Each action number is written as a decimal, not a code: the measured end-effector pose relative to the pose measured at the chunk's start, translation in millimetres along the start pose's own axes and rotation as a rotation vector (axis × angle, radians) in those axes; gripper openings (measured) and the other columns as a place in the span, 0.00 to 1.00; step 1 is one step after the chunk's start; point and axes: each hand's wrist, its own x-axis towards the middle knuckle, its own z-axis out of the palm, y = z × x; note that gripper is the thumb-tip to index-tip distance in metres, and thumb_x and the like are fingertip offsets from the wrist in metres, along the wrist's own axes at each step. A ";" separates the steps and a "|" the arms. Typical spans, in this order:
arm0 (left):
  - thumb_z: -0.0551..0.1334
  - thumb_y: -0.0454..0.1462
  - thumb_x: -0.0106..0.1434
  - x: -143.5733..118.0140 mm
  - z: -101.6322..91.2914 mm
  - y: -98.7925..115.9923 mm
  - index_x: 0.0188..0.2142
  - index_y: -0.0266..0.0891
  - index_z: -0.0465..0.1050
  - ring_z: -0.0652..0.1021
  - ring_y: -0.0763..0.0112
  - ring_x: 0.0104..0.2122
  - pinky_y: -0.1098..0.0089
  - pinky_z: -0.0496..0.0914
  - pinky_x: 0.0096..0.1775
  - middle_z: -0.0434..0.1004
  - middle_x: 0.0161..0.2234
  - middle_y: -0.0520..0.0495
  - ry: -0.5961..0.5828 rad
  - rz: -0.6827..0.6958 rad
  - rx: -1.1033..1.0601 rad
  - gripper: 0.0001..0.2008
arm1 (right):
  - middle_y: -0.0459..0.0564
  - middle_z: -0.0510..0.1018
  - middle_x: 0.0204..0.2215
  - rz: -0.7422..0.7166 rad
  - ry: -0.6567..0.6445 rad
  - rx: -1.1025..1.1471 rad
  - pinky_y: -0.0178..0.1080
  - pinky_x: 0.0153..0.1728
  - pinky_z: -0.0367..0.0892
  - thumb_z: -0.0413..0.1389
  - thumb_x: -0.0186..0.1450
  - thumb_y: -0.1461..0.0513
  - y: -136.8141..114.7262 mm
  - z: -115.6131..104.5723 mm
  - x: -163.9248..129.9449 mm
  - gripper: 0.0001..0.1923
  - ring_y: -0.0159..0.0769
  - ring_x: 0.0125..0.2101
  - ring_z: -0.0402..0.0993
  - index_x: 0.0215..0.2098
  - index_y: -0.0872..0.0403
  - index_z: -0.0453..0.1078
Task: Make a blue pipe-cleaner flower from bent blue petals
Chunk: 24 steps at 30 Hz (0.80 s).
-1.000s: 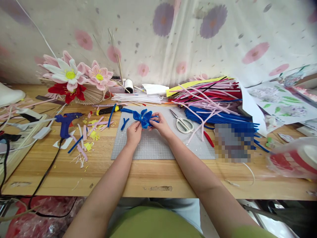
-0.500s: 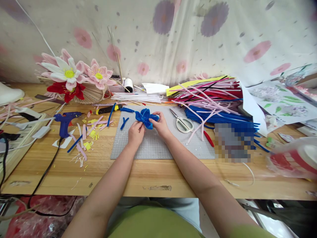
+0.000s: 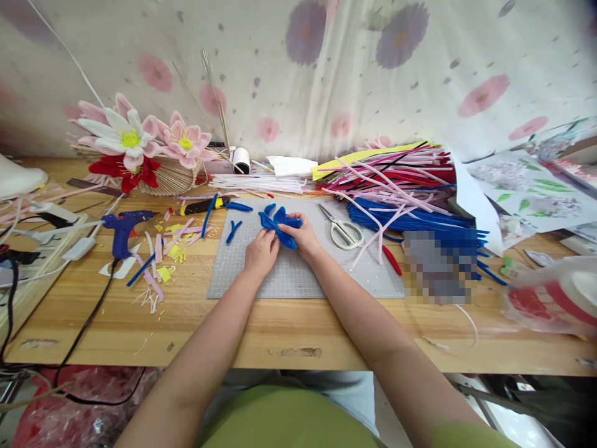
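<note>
A blue pipe-cleaner flower (image 3: 280, 219) with several looped petals is held between both hands above the grey cutting mat (image 3: 289, 280). My left hand (image 3: 262, 252) pinches it from below, at the base near its centre. On the other side, my right hand (image 3: 303, 235) grips the right-hand petals, thumb on top. The fingertips partly hide the flower's middle. To the left on the mat lie a small Y-shaped blue pipe-cleaner piece (image 3: 234, 231) and a short blue strip (image 3: 239, 206). Scissors (image 3: 346, 235) with pale handles rest right of my right hand.
A blue glue gun (image 3: 122, 231) stands at left beside pink and yellow scraps (image 3: 175, 249). Finished fuzzy flowers (image 3: 130, 138) are at back left. Bundles of coloured pipe cleaners (image 3: 396, 171) and blue ones (image 3: 410, 216) lie at right, near a plastic-wrapped tub (image 3: 550, 295).
The blue flower has turned and tilted in my hands, its petals now pointing differently. My left hand has shifted slightly right, closer to my right hand.
</note>
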 end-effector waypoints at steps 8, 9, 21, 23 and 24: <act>0.54 0.33 0.60 0.3 0.4 -0.4 0.28 0.39 0.73 0.75 0.67 0.30 0.71 0.62 0.30 0.75 0.30 0.45 0.090 -0.053 0.067 0.10 | 0.39 0.69 0.24 0.033 -0.011 -0.061 0.33 0.24 0.63 0.66 0.38 0.58 1.0 3.6 -1.7 0.29 0.27 0.22 0.65 0.35 0.53 0.60; 0.54 0.33 0.60 0.2 0.3 -1.0 0.27 0.39 0.73 0.74 0.67 0.29 0.71 0.62 0.30 0.75 0.29 0.45 0.101 -0.059 0.055 0.10 | 0.40 0.69 0.24 0.037 -0.018 -0.067 0.33 0.24 0.63 0.66 0.39 0.58 1.6 3.7 -1.8 0.29 0.27 0.22 0.65 0.35 0.53 0.60; 0.55 0.37 0.59 1.8 3.0 -12.7 0.21 0.40 0.70 0.74 0.71 0.23 0.73 0.66 0.27 0.74 0.21 0.49 0.200 -0.213 -0.368 0.12 | 0.48 0.70 0.37 -0.112 0.013 -0.266 0.40 0.32 0.68 0.63 0.48 0.52 2.2 -3.4 10.0 0.33 0.32 0.29 0.70 0.47 0.50 0.55; 0.55 0.38 0.59 2.5 2.4 -15.6 0.21 0.40 0.70 0.74 0.72 0.22 0.73 0.67 0.25 0.74 0.21 0.49 0.240 -0.264 -0.459 0.12 | 0.50 0.70 0.38 -0.276 0.087 -0.438 0.44 0.40 0.67 0.58 0.54 0.52 -0.9 -13.5 18.7 0.24 0.36 0.36 0.70 0.45 0.51 0.61; 0.56 0.39 0.58 3.1 1.8 -16.5 0.20 0.40 0.69 0.74 0.73 0.21 0.73 0.67 0.24 0.74 0.22 0.49 0.253 -0.282 -0.494 0.12 | 0.52 0.70 0.39 -0.366 0.109 -0.569 0.46 0.45 0.64 0.56 0.56 0.53 -1.5 -18.3 22.8 0.19 0.39 0.41 0.68 0.43 0.52 0.64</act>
